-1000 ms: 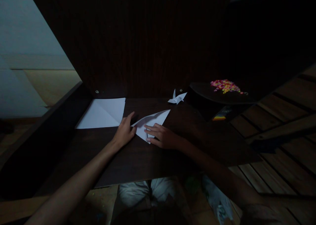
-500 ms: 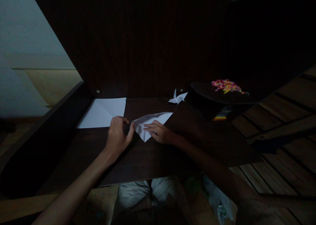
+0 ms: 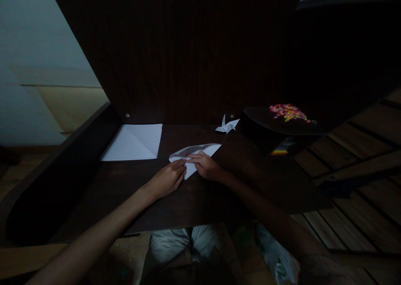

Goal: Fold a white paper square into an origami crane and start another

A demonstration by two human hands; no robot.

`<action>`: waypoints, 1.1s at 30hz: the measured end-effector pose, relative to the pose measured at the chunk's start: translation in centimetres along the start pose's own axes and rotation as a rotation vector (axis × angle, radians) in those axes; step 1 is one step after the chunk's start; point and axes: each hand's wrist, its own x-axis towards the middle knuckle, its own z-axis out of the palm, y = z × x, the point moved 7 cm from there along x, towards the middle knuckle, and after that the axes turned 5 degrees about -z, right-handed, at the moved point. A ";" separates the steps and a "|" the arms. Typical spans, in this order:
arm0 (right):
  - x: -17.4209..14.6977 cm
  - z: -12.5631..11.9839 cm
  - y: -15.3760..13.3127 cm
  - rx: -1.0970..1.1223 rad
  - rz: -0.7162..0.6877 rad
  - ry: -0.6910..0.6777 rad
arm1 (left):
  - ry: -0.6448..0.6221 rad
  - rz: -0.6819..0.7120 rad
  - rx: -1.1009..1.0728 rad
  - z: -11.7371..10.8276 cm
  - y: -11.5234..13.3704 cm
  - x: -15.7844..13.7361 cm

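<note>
A partly folded white sheet of paper [image 3: 205, 149] lies on the dark wooden desk [image 3: 194, 205], with one corner pointing toward me. My left hand [image 3: 171, 175] is closed at its left edge, fingers bent together over the paper and covering part of it. From the other side my right hand [image 3: 204, 165] presses on the middle of the paper with its fingers stretched out flat. The fingertips of both hands almost meet there. Behind the paper stands a white origami crane [image 3: 228, 126], touched by neither hand.
White square sheets [image 3: 134, 143] with a diagonal crease lie at the left. To the right, a rounded shelf [image 3: 260, 118] bears a heap of small pink and yellow pieces [image 3: 288, 112]. A raised dark side panel [image 3: 59, 172] bounds the desk on the left.
My left hand has moved right from the paper's left corner onto the paper, its fingers closing down beside my right hand. My right hand has stayed nearly in place.
</note>
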 end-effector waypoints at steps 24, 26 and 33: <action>3.0 0.3 -0.7 -0.309 0.101 -0.195 | -0.043 -0.034 -0.070 0.1 -0.5 1.1; 3.0 0.5 -0.6 -0.310 0.108 -0.206 | -0.046 -0.040 -0.082 0.1 -0.6 1.1; 2.6 0.6 -0.4 -0.338 0.148 -0.252 | -0.030 -0.073 -0.059 0.4 -1.0 1.1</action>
